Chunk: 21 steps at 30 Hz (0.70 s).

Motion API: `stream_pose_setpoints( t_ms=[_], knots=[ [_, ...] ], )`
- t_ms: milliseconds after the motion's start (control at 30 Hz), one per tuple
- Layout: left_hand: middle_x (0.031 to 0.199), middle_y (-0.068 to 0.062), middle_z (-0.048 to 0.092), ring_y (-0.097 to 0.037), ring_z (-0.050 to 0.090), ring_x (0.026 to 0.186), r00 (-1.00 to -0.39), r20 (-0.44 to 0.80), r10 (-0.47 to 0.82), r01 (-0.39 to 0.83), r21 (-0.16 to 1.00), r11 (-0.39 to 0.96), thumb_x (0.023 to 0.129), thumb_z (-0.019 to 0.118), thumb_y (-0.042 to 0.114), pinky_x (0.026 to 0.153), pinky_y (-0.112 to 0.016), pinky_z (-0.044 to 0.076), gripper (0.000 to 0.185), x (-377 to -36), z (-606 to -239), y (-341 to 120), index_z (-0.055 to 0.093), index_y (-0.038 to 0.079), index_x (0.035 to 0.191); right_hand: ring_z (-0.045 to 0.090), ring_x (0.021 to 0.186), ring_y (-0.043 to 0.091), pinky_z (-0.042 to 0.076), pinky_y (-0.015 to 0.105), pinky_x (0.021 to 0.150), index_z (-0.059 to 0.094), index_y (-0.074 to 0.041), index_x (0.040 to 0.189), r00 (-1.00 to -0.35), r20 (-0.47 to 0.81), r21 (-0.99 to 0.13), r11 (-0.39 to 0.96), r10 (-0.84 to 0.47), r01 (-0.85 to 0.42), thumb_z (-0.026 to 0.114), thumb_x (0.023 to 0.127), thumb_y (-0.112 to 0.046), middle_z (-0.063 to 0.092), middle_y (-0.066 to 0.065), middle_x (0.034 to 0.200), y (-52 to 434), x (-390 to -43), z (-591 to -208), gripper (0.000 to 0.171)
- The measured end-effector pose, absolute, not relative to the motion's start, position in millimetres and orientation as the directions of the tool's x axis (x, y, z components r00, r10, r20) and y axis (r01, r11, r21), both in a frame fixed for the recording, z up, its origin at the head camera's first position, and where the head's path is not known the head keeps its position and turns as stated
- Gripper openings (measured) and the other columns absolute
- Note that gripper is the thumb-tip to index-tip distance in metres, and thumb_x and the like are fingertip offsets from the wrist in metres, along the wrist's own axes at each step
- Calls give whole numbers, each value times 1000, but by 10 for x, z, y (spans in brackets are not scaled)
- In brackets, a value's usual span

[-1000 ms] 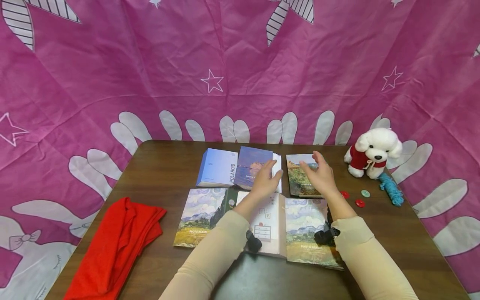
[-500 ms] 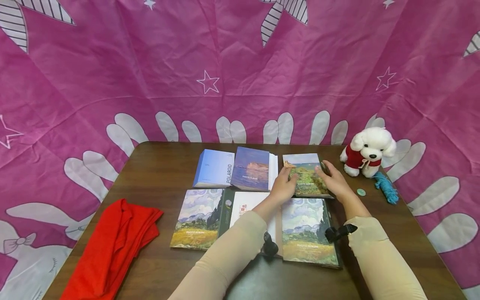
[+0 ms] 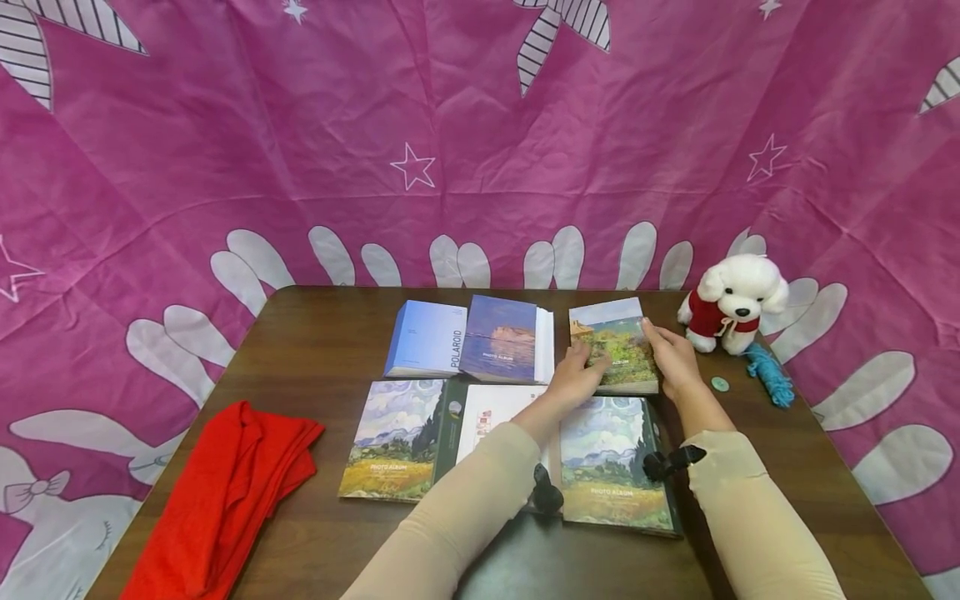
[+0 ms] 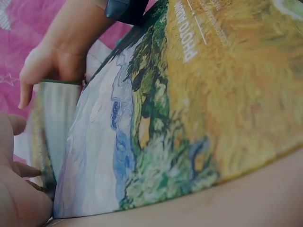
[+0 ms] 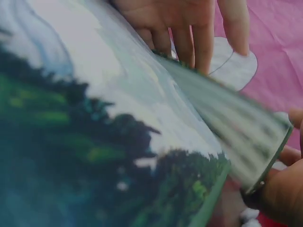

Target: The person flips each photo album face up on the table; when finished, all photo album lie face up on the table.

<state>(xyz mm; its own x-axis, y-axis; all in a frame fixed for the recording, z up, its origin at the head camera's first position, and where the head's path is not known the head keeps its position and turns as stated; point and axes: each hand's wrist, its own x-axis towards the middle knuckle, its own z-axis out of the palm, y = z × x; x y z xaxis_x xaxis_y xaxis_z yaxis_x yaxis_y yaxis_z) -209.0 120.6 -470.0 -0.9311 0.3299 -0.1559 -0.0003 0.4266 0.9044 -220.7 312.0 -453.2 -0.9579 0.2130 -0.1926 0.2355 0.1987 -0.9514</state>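
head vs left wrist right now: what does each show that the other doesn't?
Head only: the whole table, the red cloth, the plush dog, the blue yarn, the Polaroid album and the other albums.

Left wrist only: a close look at the page edges of the landscape album and the front cover of the near album.

Both: the left hand and right hand at the landscape album's sides.

Beige long sleeves, seemingly black wrist straps

Pink star-patterned backdrop, red cloth, white plush dog in red, teal yarn.
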Motion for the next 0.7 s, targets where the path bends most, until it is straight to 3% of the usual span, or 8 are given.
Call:
stream_pose_setpoints(
  t_ms=[67, 167, 233, 300, 500, 700],
  knots=[
    [169, -1, 14, -24, 8, 156, -931, -150, 334, 19, 892, 452, 103, 45, 55, 124, -50, 15, 71, -2094, -4697, 1218, 32, 16, 160, 36, 142, 33, 33, 44, 116, 39, -2, 155, -952, -158, -967, 156, 263, 203, 51, 103, -49, 32, 17, 161, 3092, -2215, -4508, 71],
    [169, -1, 14, -27, 8, 155, -935, -145, 323, 25, 884, 467, 101, 47, 60, 123, -52, 17, 75, -2088, -4683, 1228, 31, 18, 160, 56, 116, 17, 49, 26, 97, 49, -3, 149, -945, -106, -978, 139, 309, 155, 54, 105, -34, 54, 11, 139, 3043, -2226, -4480, 54],
    [169, -1, 15, -29, 9, 155, -940, -149, 308, 8, 890, 456, 99, 46, 64, 123, -53, 18, 78, -2080, -4669, 1229, 30, 19, 161, 58, 99, 7, 51, 18, 82, 54, -2, 145, -942, -83, -982, 136, 325, 134, 56, 104, -26, 60, 4, 122, 3011, -2229, -4471, 47],
    [169, -2, 15, -30, 9, 155, -940, -158, 303, -8, 897, 442, 98, 44, 68, 122, -55, 17, 81, -2071, -4661, 1227, 28, 21, 161, 57, 90, 1, 51, 14, 74, 55, -1, 143, -936, -71, -982, 140, 344, 126, 58, 103, -23, 59, -1, 116, 2991, -2224, -4465, 46],
    [168, -1, 22, -29, 22, 153, -933, -177, 313, -48, 924, 379, 93, 39, 78, 120, -55, 24, 87, -2086, -4674, 1237, 24, 27, 162, 58, 85, 0, 53, 13, 69, 56, 0, 143, -937, -37, -991, 107, 347, 78, 62, 101, -22, 60, -7, 109, 2943, -2207, -4368, 47],
    [161, -4, 37, -28, 37, 146, -935, -99, 341, 3, 958, 285, 96, 37, 74, 117, -49, 33, 83, -2101, -4586, 1231, 27, 25, 162, 55, 88, 3, 49, 13, 67, 59, 0, 138, -957, 35, -997, 81, 287, -12, 65, 100, -25, 60, -11, 102, 2867, -2177, -4256, 45]
  ],
)
